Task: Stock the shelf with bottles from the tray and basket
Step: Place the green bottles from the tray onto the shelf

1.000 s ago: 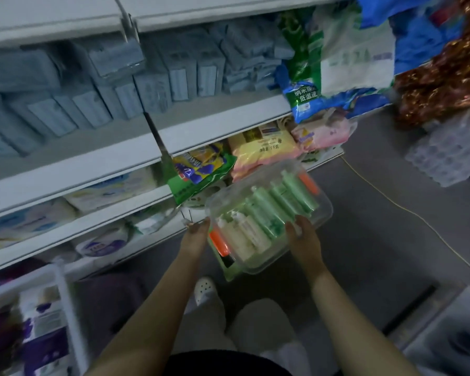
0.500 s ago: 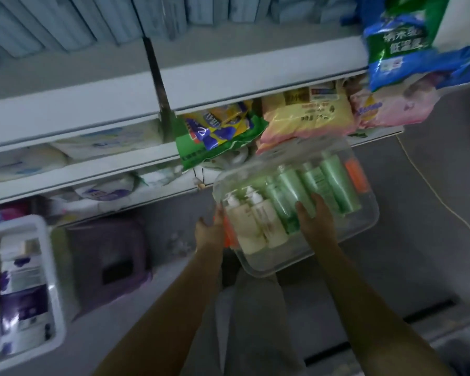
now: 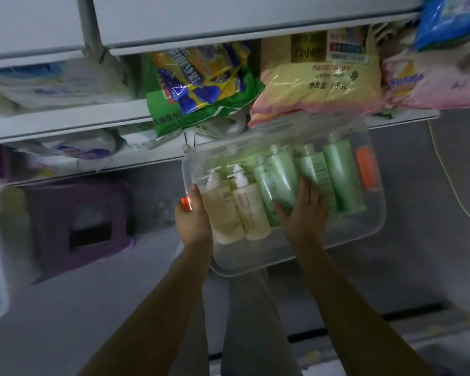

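Tray (image 3: 358,240) carried lower toward the bottom shelf (image 3: 147,156); no bottle shelved yet.
Left hand (image 3: 192,213) clamps its 9 o'clock rim; right hand (image 3: 303,210) closes on a green bottle (image 3: 281,175).

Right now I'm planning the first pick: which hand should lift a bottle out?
Right. The right hand already lies on the green bottles inside the clear tray; the left hand grips its edge.

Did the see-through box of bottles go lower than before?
Yes. The clear tray has dropped: its far rim now sits below the yellow bag on the shelf, nearer the floor.
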